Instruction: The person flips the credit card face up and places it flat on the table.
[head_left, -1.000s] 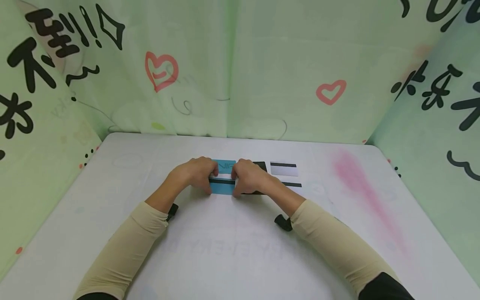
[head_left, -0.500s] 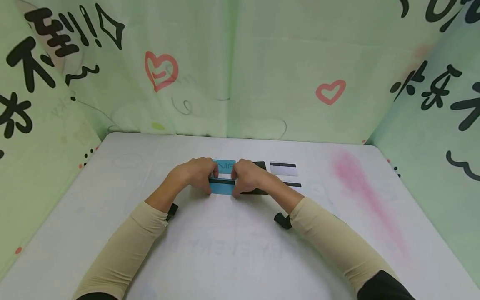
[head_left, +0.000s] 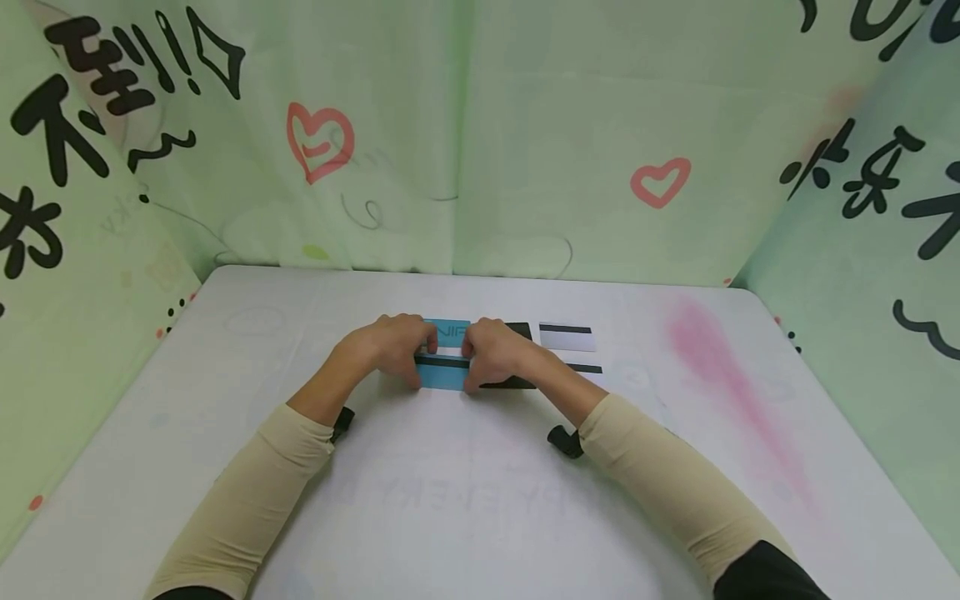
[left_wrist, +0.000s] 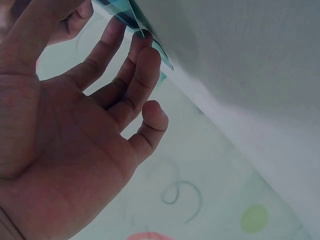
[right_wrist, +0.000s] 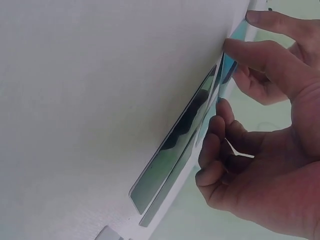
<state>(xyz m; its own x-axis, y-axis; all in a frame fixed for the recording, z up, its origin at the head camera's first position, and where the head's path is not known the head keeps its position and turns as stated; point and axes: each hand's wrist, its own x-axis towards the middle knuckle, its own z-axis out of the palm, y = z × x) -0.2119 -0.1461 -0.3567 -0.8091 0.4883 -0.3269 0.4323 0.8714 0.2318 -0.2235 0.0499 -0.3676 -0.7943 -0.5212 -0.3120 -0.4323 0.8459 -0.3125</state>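
A blue card with a dark stripe point(head_left: 442, 377) lies at the middle of the white table, in the head view. My left hand point(head_left: 392, 346) holds its left end, thumb at the near edge and fingertips at the far edge. At its right end my right hand point(head_left: 498, 354) grips it the same way. Just behind it is a second blue card point(head_left: 452, 332) with lettering, partly hidden by the hands. In the right wrist view the blue card point(right_wrist: 231, 64) sits between thumb and fingertips, slightly tilted.
Right of the hands lie a far black card point(head_left: 521, 331) and a near black card point(head_left: 512, 383), partly under the right hand. Farther right are two white striped cards, the far white card point(head_left: 567, 337) and the near white card point(head_left: 587, 370). Green printed curtains point(head_left: 555, 125) enclose the table point(head_left: 465, 500).
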